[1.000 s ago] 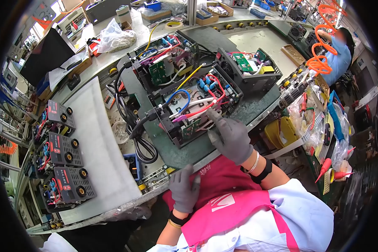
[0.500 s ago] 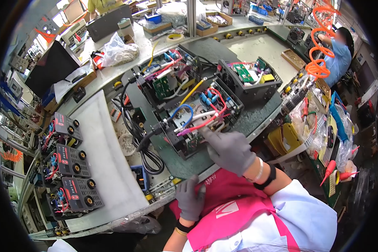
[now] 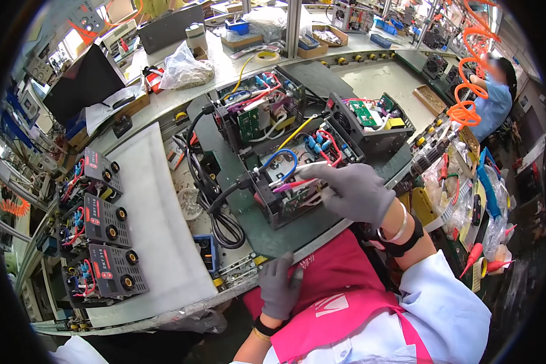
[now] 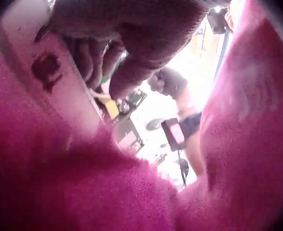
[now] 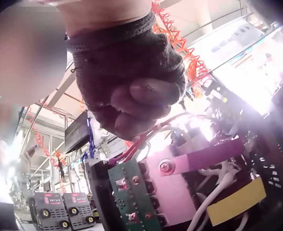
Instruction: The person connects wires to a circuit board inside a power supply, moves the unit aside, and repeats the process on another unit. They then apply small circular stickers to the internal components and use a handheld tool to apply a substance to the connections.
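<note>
In the head view an opened welding machine [image 3: 267, 197], with bare circuit boards and coloured wires, lies on a green board [image 3: 249, 227]. My right hand [image 3: 361, 191], in a grey glove, is over its near side, fingers curled at the red and white wires [image 3: 312, 168]. The right wrist view shows this hand [image 5: 132, 86] bent above the red wires [image 5: 141, 142], beside a green circuit board [image 5: 134, 192]; the exact grip is hidden. My gloved left hand [image 3: 279, 285] rests at the bench edge by the pink apron [image 3: 352, 267], fingers loosely bent, holding nothing.
Two more opened machines [image 3: 261, 112] [image 3: 370, 121] stand behind. Black cables [image 3: 224, 227] coil at the left. Several finished-front machines [image 3: 109, 218] line a white mat [image 3: 158, 242]. A screwdriver-like red tool [image 3: 472, 258] and plastic bags lie at the right. Another person [image 3: 491, 97] sits farther off.
My right hand has gone from an outstretched index finger at the wires to a more curled hold, moving slightly right and up off the near side. The left hand stays at the bench edge.
</note>
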`<state>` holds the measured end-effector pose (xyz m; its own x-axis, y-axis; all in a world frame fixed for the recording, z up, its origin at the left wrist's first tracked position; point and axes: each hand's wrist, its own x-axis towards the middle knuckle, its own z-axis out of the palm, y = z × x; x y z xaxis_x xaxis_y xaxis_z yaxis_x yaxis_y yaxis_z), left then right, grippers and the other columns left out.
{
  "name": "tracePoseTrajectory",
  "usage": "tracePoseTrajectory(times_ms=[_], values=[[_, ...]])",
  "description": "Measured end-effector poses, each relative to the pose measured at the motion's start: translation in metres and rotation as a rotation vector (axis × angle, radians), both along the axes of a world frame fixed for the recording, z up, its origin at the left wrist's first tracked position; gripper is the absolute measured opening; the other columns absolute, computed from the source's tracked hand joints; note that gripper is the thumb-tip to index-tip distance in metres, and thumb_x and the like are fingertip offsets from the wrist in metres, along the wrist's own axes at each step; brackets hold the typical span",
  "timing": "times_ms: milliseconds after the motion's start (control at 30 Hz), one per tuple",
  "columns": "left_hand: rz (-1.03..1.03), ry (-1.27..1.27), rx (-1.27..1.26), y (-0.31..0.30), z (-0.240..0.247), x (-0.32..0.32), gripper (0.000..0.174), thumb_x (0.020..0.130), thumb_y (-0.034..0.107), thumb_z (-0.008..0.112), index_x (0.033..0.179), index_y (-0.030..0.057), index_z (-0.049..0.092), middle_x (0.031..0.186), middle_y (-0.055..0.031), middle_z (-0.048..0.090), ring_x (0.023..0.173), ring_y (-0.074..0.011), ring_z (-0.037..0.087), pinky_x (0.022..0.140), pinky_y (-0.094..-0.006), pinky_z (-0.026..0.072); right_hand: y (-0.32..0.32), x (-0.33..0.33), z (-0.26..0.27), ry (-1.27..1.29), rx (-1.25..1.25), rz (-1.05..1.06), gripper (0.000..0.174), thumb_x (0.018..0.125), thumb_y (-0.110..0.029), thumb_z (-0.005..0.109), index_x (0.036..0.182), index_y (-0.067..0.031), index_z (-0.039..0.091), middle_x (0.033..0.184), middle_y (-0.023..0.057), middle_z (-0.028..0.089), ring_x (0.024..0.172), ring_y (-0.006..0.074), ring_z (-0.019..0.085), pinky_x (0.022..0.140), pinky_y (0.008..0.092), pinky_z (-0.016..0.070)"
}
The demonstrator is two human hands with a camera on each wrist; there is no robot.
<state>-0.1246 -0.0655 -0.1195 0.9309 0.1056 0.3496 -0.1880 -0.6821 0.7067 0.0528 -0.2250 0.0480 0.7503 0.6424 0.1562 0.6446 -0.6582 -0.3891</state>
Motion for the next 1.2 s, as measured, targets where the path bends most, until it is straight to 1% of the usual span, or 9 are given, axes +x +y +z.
tracePoseTrajectory(times_ms=[133,233,400,467,567,833,1033,1167,1200], values=[[-0.15,0.038,-0.245,0.023,0.04,0.013,0.046,0.076,0.008,0.074,0.119,0.0015,0.06,0.085,-0.0104,0.066,0.072,-0.027,0.063,0.063,-0.0343,0.0486,-0.009,0.003,-0.004,-0.019,-0.004,-0.028,0.034,0.083,-0.012,0.055,0.116,-0.0194,0.063,0.071,0.01,0.068,0.068,0.0299,0.068,0.061,0.0418,0.0549],[-0.14,-0.215,-0.078,0.032,0.089,0.039,0.05,0.076,0.007,0.074,0.123,0.0013,0.059,0.078,-0.0099,0.064,0.064,-0.0245,0.063,0.058,-0.0316,0.0478,0.0,-0.007,-0.005,-0.133,-0.018,-0.099,0.032,0.084,-0.012,0.055,0.114,-0.0192,0.063,0.072,0.0073,0.069,0.068,0.0288,0.069,0.06,0.0408,0.0551],[-0.058,-0.138,0.172,0.02,0.127,0.064,0.061,0.077,0.012,0.075,0.133,0.0042,0.053,0.063,-0.0069,0.06,0.058,-0.0255,0.061,0.056,-0.0362,0.0473,0.003,-0.011,-0.014,-0.277,0.007,-0.119,0.025,0.084,-0.01,0.056,0.107,-0.0152,0.064,0.07,0.0061,0.068,0.067,0.0277,0.069,0.058,0.0401,0.0545],[-0.079,-0.101,0.234,0.013,0.128,0.073,0.071,0.078,0.016,0.075,0.141,0.0055,0.044,0.058,-0.0073,0.059,0.053,-0.0279,0.061,0.052,-0.039,0.048,0.003,-0.013,-0.013,-0.273,-0.034,-0.124,0.024,0.083,-0.009,0.057,0.106,-0.0135,0.064,0.069,0.0066,0.067,0.066,0.0278,0.068,0.057,0.04,0.0541],[-0.033,0.154,0.346,0.003,0.134,0.083,0.076,0.081,0.025,0.073,0.145,0.0062,0.036,0.06,-0.0093,0.061,0.054,-0.0309,0.063,0.052,-0.042,0.0489,-0.006,-0.004,-0.02,-0.378,0.222,-0.053,0.026,0.083,-0.009,0.059,0.108,-0.0117,0.064,0.071,0.0084,0.066,0.064,0.0284,0.067,0.055,0.0396,0.053],[0.044,0.279,0.416,-0.012,0.135,0.096,0.086,0.084,0.034,0.07,0.149,0.0056,0.021,0.064,-0.0147,0.064,0.058,-0.0367,0.065,0.051,-0.047,0.0492,-0.008,-0.005,-0.017,-0.376,0.229,-0.104,0.037,0.08,-0.007,0.062,0.117,-0.0119,0.063,0.065,0.0116,0.062,0.057,0.0303,0.064,0.051,0.0413,0.0506],[0.047,0.24,0.417,-0.013,0.129,0.096,0.088,0.083,0.035,0.071,0.148,0.0056,0.02,0.064,-0.0136,0.063,0.057,-0.0362,0.065,0.049,-0.046,0.0487,-0.011,-0.004,-0.022,-0.3,0.163,-0.066,0.041,0.08,-0.011,0.063,0.122,-0.0148,0.061,0.067,0.0089,0.065,0.056,0.0284,0.064,0.049,0.0409,0.0512],[0.038,0.192,0.428,-0.011,0.127,0.094,0.086,0.083,0.033,0.072,0.148,0.0054,0.024,0.064,-0.0113,0.064,0.054,-0.0347,0.064,0.047,-0.0448,0.0482,-0.024,0.001,-0.028,-0.442,0.536,-0.114,0.04,0.077,-0.007,0.065,0.117,-0.0109,0.063,0.068,0.0095,0.064,0.056,0.0289,0.062,0.052,0.0416,0.0498],[0.035,0.188,0.425,-0.012,0.129,0.092,0.08,0.083,0.032,0.072,0.145,0.0057,0.029,0.065,-0.0107,0.064,0.054,-0.0334,0.063,0.048,-0.0436,0.0482,-0.03,-0.001,-0.026,-0.481,0.486,-0.16,0.041,0.076,-0.005,0.064,0.116,-0.0117,0.064,0.078,0.0079,0.064,0.07,0.0276,0.064,0.064,0.0412,0.0515]])
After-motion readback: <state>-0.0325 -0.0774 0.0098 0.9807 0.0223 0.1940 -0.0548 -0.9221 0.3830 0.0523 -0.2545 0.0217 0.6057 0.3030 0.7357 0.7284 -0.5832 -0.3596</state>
